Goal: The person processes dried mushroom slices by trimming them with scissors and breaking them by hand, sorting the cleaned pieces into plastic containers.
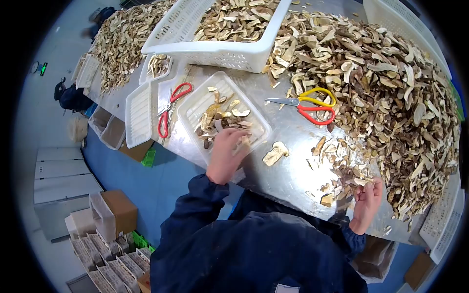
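My left hand (228, 152) is over the near side of a white plastic tray (186, 115) that holds dried mushroom slices (215, 117). Its thumb and fingers close around a pale mushroom slice (245, 140), partly hidden by the fingers. At the right, my right hand (367, 201) pinches another mushroom slice (361, 181) above a scatter of small pieces on the metal table. One large flat slice (276, 153) lies alone between the hands. Beyond it rest scissors with yellow and red handles (316, 106), blades pointing left.
A large heap of slices (381, 88) covers the right side of the table (264, 183). A white perforated basket (229, 51) with slices stands at the back. Red-handled scissors (168, 108) and a ribbed white tray (138, 115) lie left. Cardboard boxes (115, 212) stand on the floor.
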Demonstrator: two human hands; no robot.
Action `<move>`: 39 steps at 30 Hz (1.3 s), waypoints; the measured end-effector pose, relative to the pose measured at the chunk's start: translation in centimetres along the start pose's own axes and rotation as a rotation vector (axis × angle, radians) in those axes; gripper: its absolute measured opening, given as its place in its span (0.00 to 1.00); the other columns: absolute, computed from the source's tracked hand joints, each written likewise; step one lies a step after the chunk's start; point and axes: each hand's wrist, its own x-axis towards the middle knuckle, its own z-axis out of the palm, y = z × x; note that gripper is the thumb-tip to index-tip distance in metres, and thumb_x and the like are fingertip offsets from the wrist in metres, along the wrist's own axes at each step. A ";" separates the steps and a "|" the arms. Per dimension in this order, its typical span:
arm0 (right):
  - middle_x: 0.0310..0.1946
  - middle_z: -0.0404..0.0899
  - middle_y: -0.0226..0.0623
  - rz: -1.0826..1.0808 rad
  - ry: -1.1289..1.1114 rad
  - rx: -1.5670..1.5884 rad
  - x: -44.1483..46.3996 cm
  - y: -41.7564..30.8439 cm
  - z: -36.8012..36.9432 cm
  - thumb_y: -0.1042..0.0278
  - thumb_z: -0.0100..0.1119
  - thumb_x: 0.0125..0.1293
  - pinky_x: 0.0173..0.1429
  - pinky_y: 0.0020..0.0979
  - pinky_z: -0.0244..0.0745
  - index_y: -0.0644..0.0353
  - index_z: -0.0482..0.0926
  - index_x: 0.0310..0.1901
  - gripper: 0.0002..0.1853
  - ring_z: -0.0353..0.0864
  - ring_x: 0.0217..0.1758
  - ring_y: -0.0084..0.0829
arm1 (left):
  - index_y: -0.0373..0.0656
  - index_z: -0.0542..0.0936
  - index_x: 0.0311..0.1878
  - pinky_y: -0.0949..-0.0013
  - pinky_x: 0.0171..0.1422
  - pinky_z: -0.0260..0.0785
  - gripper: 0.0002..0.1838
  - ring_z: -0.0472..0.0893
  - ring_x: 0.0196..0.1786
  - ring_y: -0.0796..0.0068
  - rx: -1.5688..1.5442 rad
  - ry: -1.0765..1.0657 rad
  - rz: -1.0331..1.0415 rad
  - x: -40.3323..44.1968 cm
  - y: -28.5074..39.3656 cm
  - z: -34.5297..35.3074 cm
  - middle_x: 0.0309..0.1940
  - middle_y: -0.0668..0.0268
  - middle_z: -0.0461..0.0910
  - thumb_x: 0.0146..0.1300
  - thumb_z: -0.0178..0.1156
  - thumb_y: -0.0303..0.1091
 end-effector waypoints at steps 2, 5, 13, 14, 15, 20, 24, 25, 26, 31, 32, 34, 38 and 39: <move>0.28 0.73 0.26 0.014 -0.011 -0.083 0.2 0.3 0.0 0.73 0.55 0.66 0.24 0.19 0.60 0.55 0.68 0.41 0.07 0.70 0.25 0.18 | 0.41 0.79 0.48 0.65 0.54 0.68 0.16 0.76 0.47 0.60 0.025 0.089 -0.064 -0.8 -2.7 -1.1 0.42 0.58 0.77 0.55 0.61 0.26; 0.28 0.72 0.26 0.035 -0.027 -0.278 1.1 0.4 -0.1 0.74 0.54 0.66 0.25 0.19 0.60 0.57 0.70 0.40 0.04 0.69 0.25 0.16 | 0.41 0.79 0.48 0.64 0.48 0.69 0.15 0.77 0.42 0.59 0.146 0.202 -0.094 -1.5 -6.8 -2.9 0.37 0.57 0.76 0.57 0.59 0.24; 0.39 0.76 0.29 -0.269 0.077 -0.707 2.7 -2.1 3.1 0.72 0.56 0.66 0.35 0.17 0.65 0.65 0.75 0.46 0.09 0.72 0.35 0.15 | 0.41 0.79 0.47 0.65 0.43 0.70 0.13 0.76 0.35 0.62 0.058 0.262 -0.194 0.4 -9.5 -2.9 0.33 0.57 0.74 0.57 0.60 0.25; 0.38 0.77 0.29 -0.268 -0.023 -0.683 3.5 -1.8 3.2 0.72 0.56 0.66 0.38 0.18 0.68 0.65 0.75 0.46 0.09 0.74 0.37 0.17 | 0.41 0.80 0.44 0.65 0.41 0.70 0.11 0.77 0.34 0.64 0.081 0.277 -0.131 0.7 -10.5 -2.5 0.33 0.58 0.74 0.57 0.61 0.26; 0.35 0.78 0.29 -0.215 -0.088 -0.676 3.7 -2.4 4.9 0.73 0.57 0.65 0.38 0.21 0.70 0.65 0.76 0.46 0.10 0.75 0.36 0.19 | 0.40 0.80 0.41 0.66 0.41 0.71 0.09 0.77 0.34 0.65 0.040 0.276 -0.178 0.9 -9.9 -2.4 0.32 0.59 0.74 0.56 0.61 0.25; 0.35 0.80 0.44 -0.448 -0.472 -1.022 8.1 -0.1 13.2 0.76 0.58 0.60 0.44 0.31 0.75 0.65 0.77 0.44 0.10 0.81 0.38 0.36 | 0.36 0.78 0.40 0.69 0.40 0.71 0.08 0.77 0.33 0.68 -0.003 0.271 -0.106 1.1 -10.3 -2.8 0.31 0.60 0.73 0.56 0.61 0.23; 0.38 0.76 0.44 -0.969 -0.576 -1.491 12.0 2.4 17.8 0.80 0.54 0.55 0.48 0.39 0.72 0.63 0.73 0.52 0.20 0.75 0.45 0.45 | 0.35 0.75 0.41 0.72 0.41 0.73 0.05 0.80 0.36 0.75 -0.350 0.295 -0.229 0.4 -10.6 -4.7 0.35 0.64 0.77 0.62 0.56 0.22; 0.39 0.74 0.45 -1.015 -0.623 -1.548 13.4 3.2 18.0 0.82 0.52 0.54 0.49 0.41 0.70 0.62 0.72 0.55 0.23 0.73 0.47 0.48 | 0.35 0.75 0.41 0.73 0.42 0.73 0.04 0.80 0.37 0.76 -0.502 0.303 -0.268 0.3 -10.5 -5.0 0.37 0.65 0.77 0.63 0.56 0.22; 0.38 0.74 0.45 -0.979 -0.687 -1.594 14.3 4.0 17.8 0.83 0.51 0.52 0.50 0.41 0.70 0.63 0.72 0.56 0.26 0.74 0.46 0.46 | 0.36 0.74 0.43 0.74 0.42 0.73 0.05 0.81 0.38 0.77 -0.646 0.300 -0.311 0.0 -10.1 -5.5 0.37 0.66 0.78 0.66 0.53 0.24; 0.36 0.75 0.43 -0.988 -0.886 -1.762 14.9 3.3 18.6 0.79 0.53 0.54 0.49 0.41 0.71 0.57 0.66 0.62 0.30 0.75 0.44 0.43 | 0.39 0.74 0.45 0.75 0.43 0.72 0.07 0.79 0.38 0.79 -1.045 0.262 -0.438 -1.6 -9.1 -6.6 0.33 0.68 0.76 0.67 0.50 0.29; 0.35 0.75 0.43 -0.979 -0.903 -1.763 15.0 3.3 18.5 0.79 0.53 0.53 0.48 0.41 0.71 0.56 0.66 0.62 0.31 0.76 0.42 0.44 | 0.40 0.74 0.45 0.76 0.43 0.72 0.07 0.79 0.37 0.79 -1.150 0.240 -0.420 -1.8 -9.2 -6.4 0.33 0.68 0.76 0.67 0.50 0.29; 0.36 0.75 0.45 -0.905 -0.858 -1.768 14.8 3.1 18.3 0.80 0.53 0.53 0.43 0.42 0.73 0.55 0.66 0.63 0.32 0.78 0.39 0.46 | 0.41 0.73 0.47 0.74 0.41 0.74 0.09 0.78 0.35 0.79 -1.397 0.177 -0.383 -2.0 -9.4 -5.9 0.30 0.70 0.74 0.66 0.49 0.30; 0.49 0.77 0.50 -0.536 -0.603 -1.474 11.3 -0.1 17.3 0.75 0.60 0.50 0.46 0.38 0.76 0.55 0.63 0.65 0.37 0.80 0.45 0.47 | 0.42 0.74 0.48 0.70 0.39 0.81 0.10 0.80 0.38 0.78 -1.496 0.097 -0.517 -1.6 -6.1 -3.8 0.34 0.71 0.75 0.66 0.49 0.29; 0.55 0.74 0.54 -0.361 -0.569 -1.344 10.4 -0.7 16.4 0.67 0.64 0.56 0.53 0.36 0.75 0.51 0.59 0.69 0.38 0.81 0.51 0.42 | 0.44 0.73 0.50 0.70 0.40 0.80 0.11 0.80 0.42 0.78 -1.491 -0.002 -0.460 -1.6 -5.7 -2.7 0.36 0.70 0.75 0.65 0.51 0.32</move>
